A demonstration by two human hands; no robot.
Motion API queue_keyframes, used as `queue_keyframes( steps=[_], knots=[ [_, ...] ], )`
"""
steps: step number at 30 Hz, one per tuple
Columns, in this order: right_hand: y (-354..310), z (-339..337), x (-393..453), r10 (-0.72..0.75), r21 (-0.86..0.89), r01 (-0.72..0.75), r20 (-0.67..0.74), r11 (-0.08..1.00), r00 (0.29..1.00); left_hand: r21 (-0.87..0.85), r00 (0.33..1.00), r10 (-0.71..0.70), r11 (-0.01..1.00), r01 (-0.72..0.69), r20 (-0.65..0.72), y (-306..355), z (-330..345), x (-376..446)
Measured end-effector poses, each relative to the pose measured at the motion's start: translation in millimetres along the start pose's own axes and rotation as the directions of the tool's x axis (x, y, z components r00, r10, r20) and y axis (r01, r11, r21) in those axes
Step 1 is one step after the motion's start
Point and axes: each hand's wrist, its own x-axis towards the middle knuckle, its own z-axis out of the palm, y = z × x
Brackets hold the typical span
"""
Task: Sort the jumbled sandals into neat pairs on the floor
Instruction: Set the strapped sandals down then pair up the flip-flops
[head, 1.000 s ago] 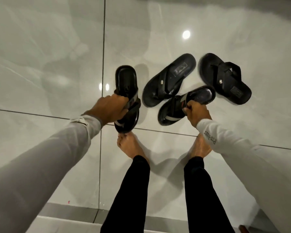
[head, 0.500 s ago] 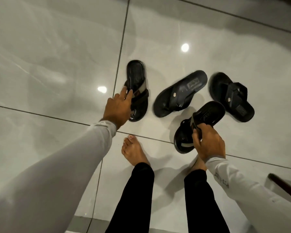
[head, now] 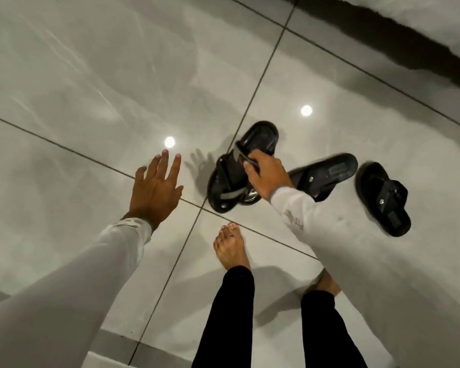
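Several black sandals are on a glossy grey tiled floor. My right hand [head: 266, 176] grips the strap of a grey-striped sandal [head: 227, 185], holding it against or over its matching grey-striped sandal [head: 260, 138], which lies under and behind it. To the right, a black sandal with a metal stud [head: 324, 175] lies flat at a slant. Further right lies its mate [head: 383, 199], pointing the other way. My left hand [head: 156, 189] hovers with fingers spread, left of the sandals and holding nothing.
My bare left foot [head: 233, 245] stands just below the striped sandals; my right foot [head: 327, 284] is partly hidden by my right sleeve. A dark band along a wall base [head: 398, 41] crosses the upper right. Ceiling lights reflect on the tiles.
My left hand let go of the striped sandal on the floor and drew back to the left, open. My right hand carried the other striped sandal leftwards to it.
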Motion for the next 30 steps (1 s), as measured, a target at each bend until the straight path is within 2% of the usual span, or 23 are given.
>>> queue_keyframes(
  steps=[4, 10, 18, 21, 23, 25, 28, 30],
  knots=[
    [-14.9, 28.0, 42.2, 0.078, -0.113, -0.059, 0.171, 0.992, 0.982, -0.002, 1.000, -0.016, 1.000, 0.016, 0.016, -15.9, 2.7, -5.5],
    [26.4, 12.7, 9.6, 0.175, -0.273, -0.117, 0.200, 0.955, 0.964, 0.007, 0.999, 0.026, 1.000, -0.026, 0.024, 14.6, -5.1, -6.6],
    [176.3, -61.0, -69.4, 0.422, -0.425, -0.361, 0.054, 0.830, 0.905, 0.000, 0.984, 0.176, 0.984, -0.176, 0.029, 163.2, -17.7, 25.6],
    [230.5, -92.1, -77.1, 0.468, -0.415, -0.422, 0.011, 0.806, 0.883, 0.056, 0.967, 0.224, 0.971, -0.232, 0.122, 237.3, -7.9, 37.1],
    [268.2, -108.4, -79.9, 0.515, -0.279, -0.499, -0.017, 0.821, 0.857, 0.090, 0.952, 0.244, 0.960, -0.264, 0.187, 289.4, 1.4, 46.7],
    [299.4, -118.8, -77.8, 0.593, 0.012, -0.593, -0.052, 0.805, 0.804, 0.130, 0.931, 0.281, 0.940, -0.316, 0.233, 329.5, 8.4, 60.2],
    [344.7, -125.4, -63.2, 0.692, 0.373, -0.618, -0.101, 0.692, 0.714, 0.281, 0.831, 0.468, 0.789, -0.546, 0.302, 375.0, 25.4, 83.9],
    [361.7, -120.7, -48.5, 0.723, 0.575, -0.564, -0.070, 0.592, 0.687, 0.372, 0.788, 0.520, 0.695, -0.615, 0.330, 387.8, 35.4, 98.5]
  ],
)
